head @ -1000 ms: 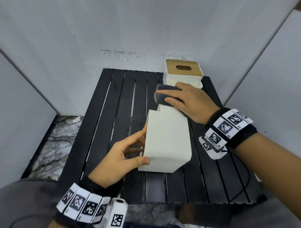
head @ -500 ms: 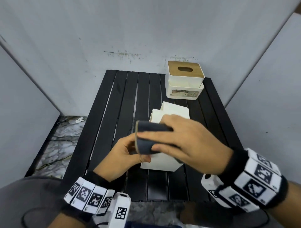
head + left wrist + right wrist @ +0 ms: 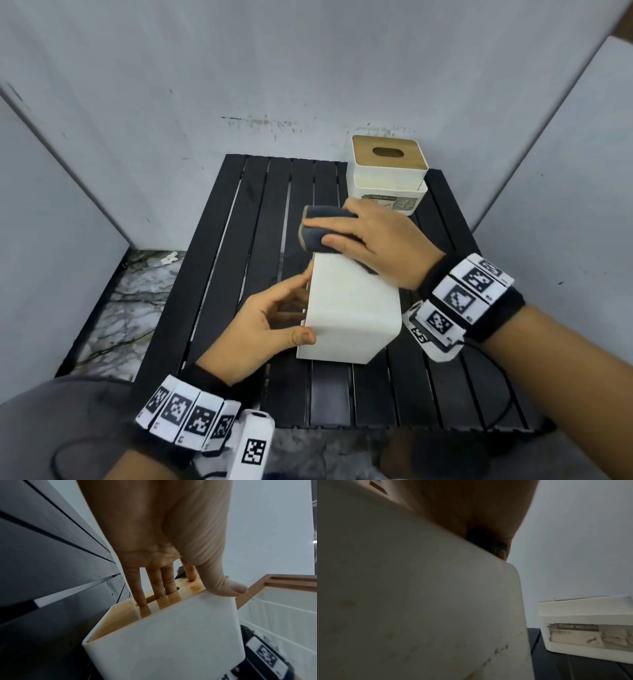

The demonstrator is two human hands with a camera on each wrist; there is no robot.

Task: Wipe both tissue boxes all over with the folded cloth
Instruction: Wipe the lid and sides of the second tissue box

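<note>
Near tissue box point(image 3: 349, 308), frame centre: light, rigid, slick; my left hand point(image 3: 260, 329) grasps its edge, right hand point(image 3: 373, 240) clenches folded cloth point(image 3: 322, 229).

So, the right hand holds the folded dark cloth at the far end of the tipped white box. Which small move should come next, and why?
Probably draw the folded dark cloth toward the near end of the tipped white tissue box: the right hand presses it at the far edge, and the left hand steadies the box.

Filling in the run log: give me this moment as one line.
left hand: steadies near tissue box lying on its side | right hand: presses folded cloth on its far end | second tissue box: upright behind, untouched
</note>
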